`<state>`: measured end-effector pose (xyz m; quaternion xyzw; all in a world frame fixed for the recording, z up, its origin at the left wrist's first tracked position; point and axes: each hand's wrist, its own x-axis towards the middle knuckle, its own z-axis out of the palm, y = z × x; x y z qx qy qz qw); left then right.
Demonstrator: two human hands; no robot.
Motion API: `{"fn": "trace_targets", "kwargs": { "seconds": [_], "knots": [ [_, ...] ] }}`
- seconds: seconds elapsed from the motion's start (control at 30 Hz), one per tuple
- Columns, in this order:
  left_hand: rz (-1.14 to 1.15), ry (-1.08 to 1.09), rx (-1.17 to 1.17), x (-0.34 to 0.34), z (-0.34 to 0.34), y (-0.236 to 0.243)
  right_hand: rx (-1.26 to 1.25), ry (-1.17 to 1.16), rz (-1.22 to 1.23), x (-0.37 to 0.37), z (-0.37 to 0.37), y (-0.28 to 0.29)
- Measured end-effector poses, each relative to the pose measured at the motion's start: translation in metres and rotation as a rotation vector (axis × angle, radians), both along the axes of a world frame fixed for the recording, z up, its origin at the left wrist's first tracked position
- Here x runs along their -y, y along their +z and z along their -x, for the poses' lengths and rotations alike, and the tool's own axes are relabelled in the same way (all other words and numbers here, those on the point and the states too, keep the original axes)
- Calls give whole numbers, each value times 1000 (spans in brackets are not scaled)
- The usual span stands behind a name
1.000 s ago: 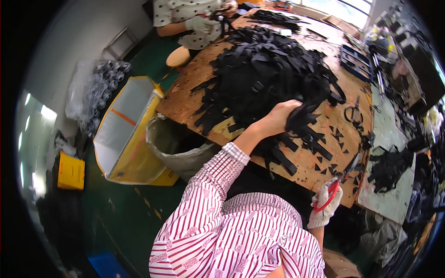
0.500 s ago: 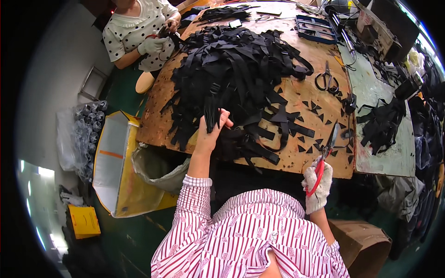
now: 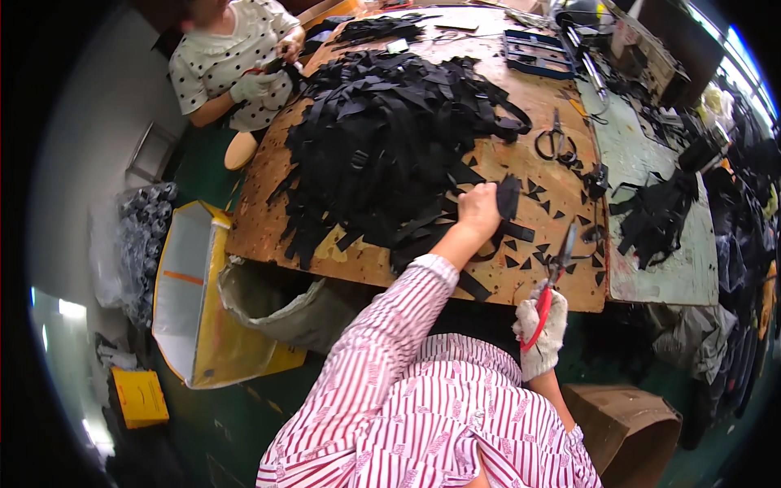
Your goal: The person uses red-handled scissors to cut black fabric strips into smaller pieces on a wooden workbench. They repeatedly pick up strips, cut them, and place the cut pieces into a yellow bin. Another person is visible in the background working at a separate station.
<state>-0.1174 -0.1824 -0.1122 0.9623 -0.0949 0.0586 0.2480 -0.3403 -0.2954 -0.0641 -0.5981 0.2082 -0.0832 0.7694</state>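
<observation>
My bare left hand (image 3: 478, 210) is closed at the right edge of a large heap of black webbing straps (image 3: 374, 130). A wide black strap end (image 3: 508, 195) sticks out past its fingers. In a white knit glove, my right hand (image 3: 550, 335) is wrapped round red-handled scissors (image 3: 533, 319) beside the table's front edge. Their blades point away from me over the wood, slightly parted. Small black triangular offcuts (image 3: 525, 262) lie scattered between the heap and the scissors.
A second pair of scissors (image 3: 556, 140) lies farther back on the wooden table (image 3: 260, 220). Across the heap, a person in a polka-dot top (image 3: 236, 57) handles black pieces. A grey sack (image 3: 268, 305) hangs open below the table's front left, beside a yellow-and-white bin (image 3: 191, 285).
My left hand has moved right, from the heap's near-left part to its right edge, and now grips a strap end there. The right hand still holds the scissors in nearly the same place.
</observation>
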Motion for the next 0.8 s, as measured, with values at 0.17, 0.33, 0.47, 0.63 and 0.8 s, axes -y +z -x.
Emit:
{"fn": "trace_targets", "kwargs": {
  "seconds": [0.17,0.33,0.47,0.63,0.8],
  "knots": [
    [-180,28,-12,8,2,8,-63,-44,-37,9,2,1],
    [6,-26,28,-10,2,6,-52,-16,-66,7,1,-3],
    [401,-74,250,-35,25,55,-46,-31,37,-1,-1,4],
    [1441,-171,-119,-109,44,108,-49,-8,56,-4,-2,3],
    [1922,34,-276,-174,64,154,-34,78,66,-8,1,11]
  ]
}}
